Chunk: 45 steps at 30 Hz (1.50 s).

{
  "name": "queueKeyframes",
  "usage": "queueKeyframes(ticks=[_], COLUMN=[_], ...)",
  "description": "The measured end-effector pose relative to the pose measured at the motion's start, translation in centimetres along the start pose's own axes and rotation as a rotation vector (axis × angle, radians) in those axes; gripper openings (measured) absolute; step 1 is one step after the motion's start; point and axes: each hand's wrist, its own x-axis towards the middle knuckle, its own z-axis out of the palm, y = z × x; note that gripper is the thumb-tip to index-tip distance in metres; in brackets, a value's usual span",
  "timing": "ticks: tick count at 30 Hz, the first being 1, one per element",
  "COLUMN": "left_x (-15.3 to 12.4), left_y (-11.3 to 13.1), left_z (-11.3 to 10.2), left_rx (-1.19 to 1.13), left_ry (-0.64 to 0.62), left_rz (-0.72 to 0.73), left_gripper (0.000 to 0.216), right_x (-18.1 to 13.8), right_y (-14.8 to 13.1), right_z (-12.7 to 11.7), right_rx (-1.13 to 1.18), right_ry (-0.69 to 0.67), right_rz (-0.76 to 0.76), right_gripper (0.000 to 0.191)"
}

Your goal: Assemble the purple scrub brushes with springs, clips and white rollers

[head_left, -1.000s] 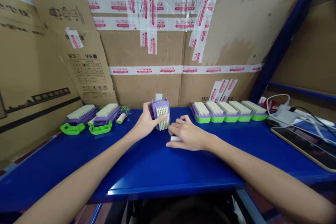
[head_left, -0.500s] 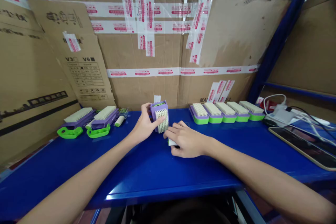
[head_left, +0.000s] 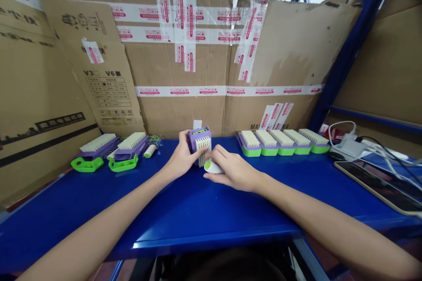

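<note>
My left hand (head_left: 182, 156) is closed around a purple brush head (head_left: 203, 144), tipped up so its pale bristles face me and its green inside shows at the top. Close beside it, my right hand (head_left: 235, 169) grips a short white cylinder with a green end (head_left: 212, 167), just below and right of the bristles. Whether the cylinder touches the brush head I cannot tell. Part of the cylinder is hidden by my right fingers.
Several brushes with green bases (head_left: 277, 142) stand in a row at right. Two purple brush heads (head_left: 99, 142) with green handle pieces (head_left: 123, 163) lie at left, near another white cylinder (head_left: 150, 151). A phone (head_left: 379, 184) and cables (head_left: 385, 151) occupy the right side. Cardboard (head_left: 184, 114) walls the back.
My right hand has lifted the white cylinder from low on the table and turned its green end toward the brush head. The left hand stays nearly still.
</note>
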Motion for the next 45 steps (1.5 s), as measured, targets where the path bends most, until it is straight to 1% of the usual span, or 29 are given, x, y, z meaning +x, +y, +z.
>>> queueKeyframes(ticks=[4,8,10,14,18,20,22,26,29,33,38,45], left_x=[-0.1,-0.1,-0.1,-0.1,-0.2,-0.3,-0.4,-0.6,-0.7,-0.8,-0.9,-1.0], left_y=[0.0,0.4,0.7,1.2,1.7,1.9,2.1,2.3,2.6,3.1,3.6,3.7], left_z=[0.0,0.0,0.0,0.1,0.2,0.3,0.4,0.4,0.4,0.4,0.5,0.5], left_rx=[-0.028,-0.066,-0.085,-0.131,-0.183,-0.209,-0.220,-0.223,-0.222,-0.225,-0.221,-0.223], left_ry=[-0.008,-0.032,-0.045,-0.076,-0.116,-0.136,-0.151,-0.171,-0.177,-0.193,-0.205,-0.209], left_rz=[0.007,0.010,0.012,0.007,0.003,0.006,0.007,0.008,0.011,0.008,0.023,0.009], left_gripper=[0.074,0.074,0.074,0.072,0.069,0.069,0.069,0.069,0.069,0.067,0.066,0.067], right_x=[0.0,0.1,0.2,0.2,0.3,0.3,0.3,0.3,0.3,0.3,0.1,0.1], right_y=[0.1,0.7,1.1,1.7,1.9,2.1,2.3,2.9,3.0,2.6,1.8,1.7], right_z=[0.2,0.4,0.5,0.4,0.3,0.4,0.6,1.0,1.1,1.1,0.7,0.4], right_rx=[-0.002,-0.036,-0.051,-0.039,-0.102,-0.120,-0.130,-0.180,-0.175,-0.131,-0.141,-0.132], right_ry=[0.099,0.260,0.317,0.397,0.451,0.480,0.509,0.510,0.517,0.509,0.508,0.520], right_rz=[0.056,0.016,0.018,0.061,0.000,-0.002,0.026,0.070,0.062,0.061,0.098,0.079], right_gripper=[0.037,0.036,0.036,0.033,0.026,0.029,0.037,0.058,0.065,0.066,0.065,0.061])
